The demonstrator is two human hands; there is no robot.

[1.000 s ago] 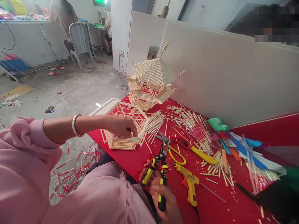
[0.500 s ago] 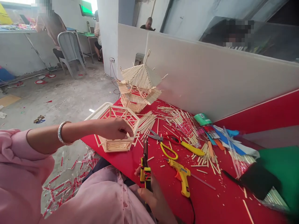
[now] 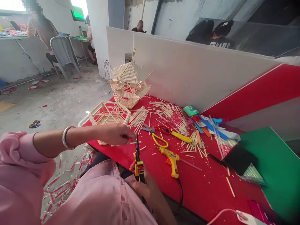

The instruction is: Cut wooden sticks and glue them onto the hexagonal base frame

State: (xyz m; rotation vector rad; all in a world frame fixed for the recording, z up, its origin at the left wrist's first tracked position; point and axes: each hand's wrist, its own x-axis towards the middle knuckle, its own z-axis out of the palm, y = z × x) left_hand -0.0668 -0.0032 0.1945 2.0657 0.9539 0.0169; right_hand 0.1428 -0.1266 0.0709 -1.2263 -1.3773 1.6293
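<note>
My left hand (image 3: 118,133), with a silver bangle at the wrist, pinches a thin wooden stick (image 3: 133,142); the fingertips hide part of it. The stick's end lies beside the dark blades of the snips (image 3: 138,164), which have yellow-and-black handles. My right hand (image 3: 142,184) wraps around those handles low at the table's front edge, blades pointing up. Just behind my left forearm stands a six-sided open stick frame (image 3: 109,111), its near side partly covered by the arm. A tiered stick pagoda model (image 3: 128,81) stands farther back.
On the red table (image 3: 201,193) lie scissors (image 3: 159,134), a yellow glue gun (image 3: 171,159), loose sticks (image 3: 139,117) and a green-labelled packet (image 3: 191,110). A black item (image 3: 241,159) rests at right. A white partition (image 3: 187,75) runs behind. Other people sit beyond.
My left hand has come away from the stick frame to the snips' blades, a stick now showing at its fingertips. The view has turned right, shifting everything leftward.
</note>
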